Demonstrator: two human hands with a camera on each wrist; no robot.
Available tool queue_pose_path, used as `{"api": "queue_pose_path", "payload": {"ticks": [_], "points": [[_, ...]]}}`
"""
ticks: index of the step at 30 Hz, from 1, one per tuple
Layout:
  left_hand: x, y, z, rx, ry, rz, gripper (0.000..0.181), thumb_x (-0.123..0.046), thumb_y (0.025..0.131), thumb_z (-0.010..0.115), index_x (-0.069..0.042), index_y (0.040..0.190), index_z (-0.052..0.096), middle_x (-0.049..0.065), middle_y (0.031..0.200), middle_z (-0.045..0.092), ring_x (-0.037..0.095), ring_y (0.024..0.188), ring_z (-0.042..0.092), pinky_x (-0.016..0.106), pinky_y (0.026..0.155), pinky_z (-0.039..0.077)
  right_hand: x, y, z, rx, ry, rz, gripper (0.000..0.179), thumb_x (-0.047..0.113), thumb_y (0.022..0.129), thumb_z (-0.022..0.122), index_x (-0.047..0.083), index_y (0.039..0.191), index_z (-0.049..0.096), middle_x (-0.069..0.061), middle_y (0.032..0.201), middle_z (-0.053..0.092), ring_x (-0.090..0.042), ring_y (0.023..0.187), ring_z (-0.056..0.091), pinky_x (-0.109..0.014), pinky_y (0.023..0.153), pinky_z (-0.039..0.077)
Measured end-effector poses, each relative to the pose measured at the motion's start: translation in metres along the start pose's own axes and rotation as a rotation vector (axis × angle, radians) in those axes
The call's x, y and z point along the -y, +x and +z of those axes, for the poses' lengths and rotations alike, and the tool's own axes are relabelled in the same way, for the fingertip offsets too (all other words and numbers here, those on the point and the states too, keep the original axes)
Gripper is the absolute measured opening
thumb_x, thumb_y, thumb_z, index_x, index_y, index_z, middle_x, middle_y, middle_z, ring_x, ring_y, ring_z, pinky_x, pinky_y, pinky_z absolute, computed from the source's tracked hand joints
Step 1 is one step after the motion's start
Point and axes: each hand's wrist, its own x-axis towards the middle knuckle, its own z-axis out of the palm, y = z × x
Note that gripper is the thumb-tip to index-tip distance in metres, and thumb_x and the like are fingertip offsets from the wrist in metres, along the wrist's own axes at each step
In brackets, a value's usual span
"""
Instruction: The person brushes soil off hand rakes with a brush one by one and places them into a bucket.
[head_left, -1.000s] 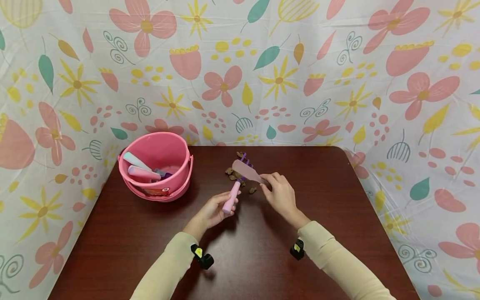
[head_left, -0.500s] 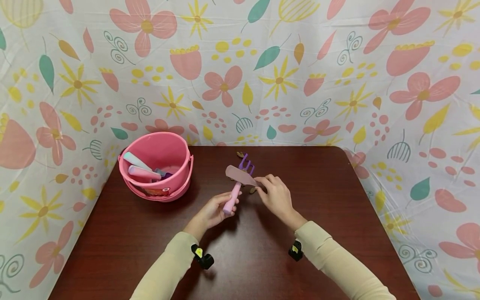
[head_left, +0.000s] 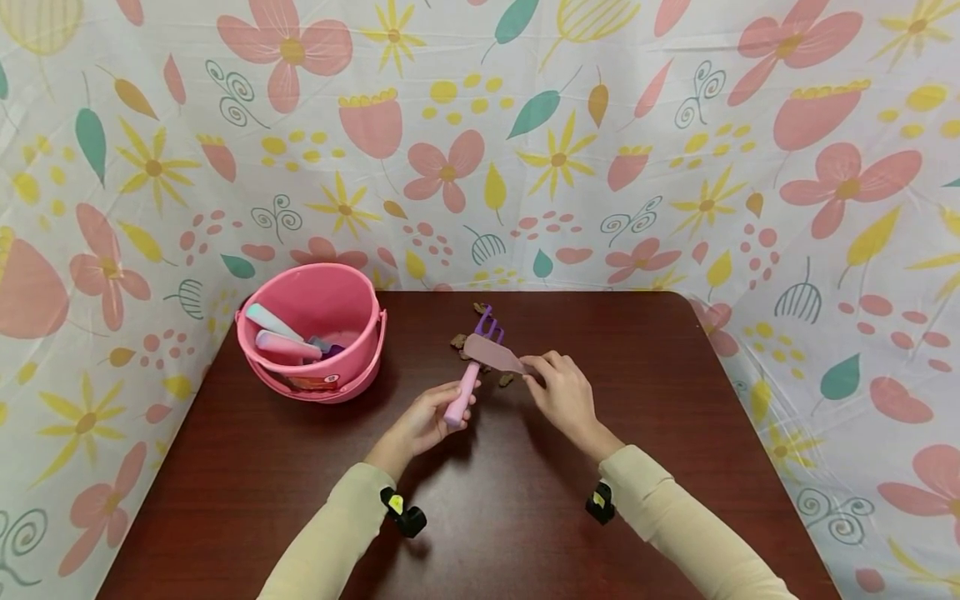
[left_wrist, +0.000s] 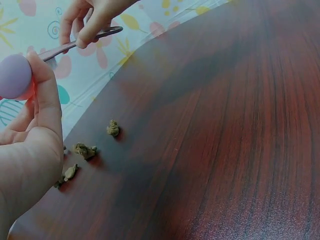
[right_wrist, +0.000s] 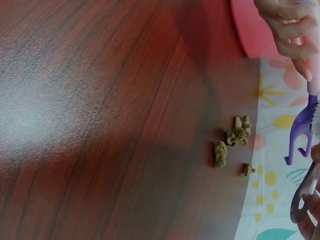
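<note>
In the head view my left hand [head_left: 433,419] grips the pink handle of a small garden fork [head_left: 462,398] whose purple tines point away over the table. My right hand [head_left: 562,392] pinches the handle of a flat mauve brush [head_left: 491,353], which lies across the fork just below its tines. White bristles of the brush [right_wrist: 316,122] face the fork in the right wrist view. Several brown clumps [head_left: 458,342] lie on the table around and beneath the tools; the brush hides some of them. Both tools are held above the table, as the left wrist view shows.
A pink bucket [head_left: 367,321] stands at the table's back left, its handle hanging down. Inside it lie a mint-and-white handle [head_left: 273,321] and a pink handle [head_left: 288,346]. The dark wooden table [head_left: 637,500] ends at a floral curtain [head_left: 600,167] behind.
The brush moved left and toward me across the fork, then back to the right and slightly away. The left hand and fork have hardly moved.
</note>
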Motion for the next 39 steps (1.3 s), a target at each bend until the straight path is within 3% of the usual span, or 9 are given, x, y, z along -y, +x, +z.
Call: {"api": "queue_pose_path", "payload": {"ticks": [10,18,25,39], "points": [[0.0,0.001,0.0,-0.028,-0.02,-0.008,0.033,-0.014,0.099,0.035,-0.001,0.128,0.044,0.001,0.088,0.061,0.011,0.067,0.058,0.022,0.063,0.049,-0.01,-0.008,-0.002,-0.006,-0.001,0.007,0.026,0.015,0.076,0.073,0.016,0.102,0.068,-0.003,0.084,0.061,-0.019,0.07,0.053,-0.033,0.055,0.044],[-0.002,-0.001,-0.002,-0.045,-0.037,0.0,0.038,-0.015,0.099,0.035,0.001,0.133,0.036,0.0,0.087,0.06,0.01,0.067,0.058,0.022,0.063,0.049,-0.017,-0.013,-0.005,0.034,-0.016,0.063,0.027,0.015,0.078,0.072,0.016,0.105,0.068,-0.004,0.088,0.061,-0.022,0.072,0.054,-0.034,0.056,0.045],[-0.006,-0.004,-0.003,-0.021,-0.021,0.013,0.04,-0.014,0.098,0.036,0.0,0.136,0.035,-0.001,0.088,0.061,0.01,0.068,0.058,0.023,0.064,0.049,-0.025,-0.017,-0.006,0.038,-0.031,0.104,0.027,0.015,0.077,0.072,0.017,0.103,0.068,-0.004,0.088,0.062,-0.023,0.072,0.055,-0.037,0.057,0.046],[-0.009,-0.006,-0.005,0.04,-0.049,0.011,0.03,-0.014,0.099,0.032,-0.006,0.125,0.044,0.0,0.089,0.061,0.01,0.068,0.058,0.022,0.065,0.049,-0.036,-0.019,-0.008,0.009,-0.049,0.113,0.026,0.015,0.076,0.072,0.014,0.102,0.069,-0.005,0.087,0.062,-0.023,0.07,0.054,-0.037,0.055,0.045]]}}
